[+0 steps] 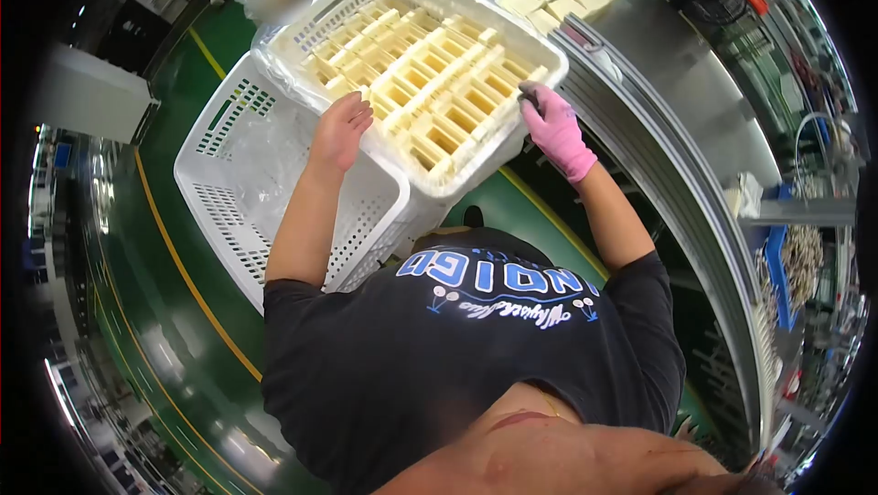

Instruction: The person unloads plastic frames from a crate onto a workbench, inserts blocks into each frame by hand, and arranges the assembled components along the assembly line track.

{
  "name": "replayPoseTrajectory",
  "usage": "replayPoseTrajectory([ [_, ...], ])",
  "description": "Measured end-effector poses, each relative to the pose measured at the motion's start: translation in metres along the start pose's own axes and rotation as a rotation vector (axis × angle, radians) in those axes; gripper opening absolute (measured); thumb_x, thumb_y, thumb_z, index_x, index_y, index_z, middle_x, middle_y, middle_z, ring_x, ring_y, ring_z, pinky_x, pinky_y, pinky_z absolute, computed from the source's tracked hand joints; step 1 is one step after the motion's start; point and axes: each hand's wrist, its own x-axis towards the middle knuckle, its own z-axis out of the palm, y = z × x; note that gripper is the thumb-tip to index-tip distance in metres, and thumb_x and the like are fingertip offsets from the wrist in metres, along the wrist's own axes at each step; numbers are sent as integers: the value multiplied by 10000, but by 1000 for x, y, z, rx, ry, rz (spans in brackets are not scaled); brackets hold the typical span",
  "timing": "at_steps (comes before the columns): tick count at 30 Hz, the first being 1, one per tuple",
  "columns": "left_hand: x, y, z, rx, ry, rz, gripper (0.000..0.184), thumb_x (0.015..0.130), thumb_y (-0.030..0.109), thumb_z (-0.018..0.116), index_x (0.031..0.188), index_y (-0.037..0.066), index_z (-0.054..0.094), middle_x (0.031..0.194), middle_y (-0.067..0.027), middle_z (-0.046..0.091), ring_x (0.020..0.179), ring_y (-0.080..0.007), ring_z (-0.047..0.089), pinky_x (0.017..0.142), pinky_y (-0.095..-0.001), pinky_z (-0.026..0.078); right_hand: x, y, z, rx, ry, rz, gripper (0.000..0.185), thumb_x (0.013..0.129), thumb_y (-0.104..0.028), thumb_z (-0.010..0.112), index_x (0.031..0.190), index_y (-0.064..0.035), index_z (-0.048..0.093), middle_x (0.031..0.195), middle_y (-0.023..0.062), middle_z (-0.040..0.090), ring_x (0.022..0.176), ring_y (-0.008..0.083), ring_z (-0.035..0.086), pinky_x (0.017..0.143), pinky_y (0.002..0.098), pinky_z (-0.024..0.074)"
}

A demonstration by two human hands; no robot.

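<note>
Left hand point(343, 132): held open right now, beside pale yellow pieces point(400, 63).
Right hand point(554, 129): seen curled at the white basket point(560, 61) rim; grip cannot be told.

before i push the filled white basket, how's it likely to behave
The filled white basket is probably heavy, packed with cream pieces. Its moulded rim looks stiff, so likely little flex. It's open-topped with gaps inside, so pieces might jostle.

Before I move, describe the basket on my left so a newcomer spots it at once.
Start from the steel counter and go left, past the basket packed with cream-coloured pieces. Next to it, near the bare left hand, sits another white basket. Crumpled clear plastic shows inside, and no cream-coloured pieces.
</note>
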Motion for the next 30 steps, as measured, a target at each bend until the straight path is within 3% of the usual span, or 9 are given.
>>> replayPoseTrajectory([
  [4, 26, 6, 40, -139, 169, -42, 574, 860, 246, 471, 1300, -60, 263, 1340, -260, 227, 1248, -340, 249, 1023, -370, 253, 75, 0, 1, -77, -133, -43, 303, 785, -196, 518, 1005, 8, 562, 970, 191, 597, 909, 335, 564, 802, 365, 442],
  [7, 33, 5, 63, -182, 199, -137, 749, 835, 267, 509, 1341, -82, 82, 1350, -286, 177, 1275, -342, 198, 1062, -392, 173, 139, 28, 25, -227, -189, -130, 344, 784, -257, 496, 994, 6, 565, 987, 201, 591, 936, 347, 553, 834, 385, 426],
  [11, 55, -21, 36, -427, 392, -155, 950, 803, 264, 550, 1302, -105, -169, 1361, -341, 53, 1297, -382, 147, 1066, -403, 158, 212, 35, 54, -415, -401, -53, 415, 758, -322, 479, 996, 5, 572, 1010, 216, 582, 962, 354, 545, 861, 397, 413],
  [14, 69, -32, 19, -425, 306, -224, 965, 805, 269, 546, 1289, -104, -202, 1368, -337, 25, 1275, -394, 208, 1051, -407, 213, 242, 53, 82, -589, -684, 34, 439, 733, -292, 464, 1040, 2, 577, 1058, 229, 568, 993, 347, 544, 865, 393, 416],
  [16, 65, -10, 55, -315, 412, -249, 762, 828, 263, 518, 1325, -95, 64, 1305, -275, 283, 1172, -355, 392, 979, -411, 346, 255, 67, 101, -721, -869, 46, 437, 735, -277, 456, 1052, -3, 582, 1077, 229, 562, 1006, 337, 544, 858, 394, 422],
  [19, 94, -31, 43, -186, 474, -343, 493, 850, 268, 494, 1237, -17, 386, 1258, -194, 429, 1101, -311, 488, 919, -425, 410, 258, 46, 103, -743, -1100, 58, 449, 735, -299, 464, 1050, -6, 591, 1095, 215, 563, 1022, 332, 544, 849, 387, 433],
  [23, 133, -67, 21, 50, 524, -455, 537, 843, 273, 510, 1273, -6, 350, 1290, -171, 410, 1117, -299, 483, 906, -427, 412, 267, 52, 118, -668, -1149, 324, 466, 730, -318, 488, 1056, 0, 586, 1102, 206, 566, 1016, 336, 548, 859, 368, 430],
  [26, 125, -42, 48, 223, 668, -494, 555, 840, 281, 516, 1288, 2, 344, 1314, -160, 390, 1146, -278, 461, 934, -405, 388, 268, 57, 114, -473, -1008, 200, 500, 703, -387, 521, 899, 65, 607, 836, 209, 617, 738, 299, 591, 689, 386, 461],
  [30, 129, -61, 21, 15, 484, -414, 580, 837, 290, 520, 1308, 10, 327, 1359, -158, 333, 1201, -260, 403, 991, -383, 318, 263, 75, 120, -407, -961, 138, 526, 706, -395, 540, 952, 65, 601, 938, 213, 606, 843, 279, 578, 759, 365, 442],
])
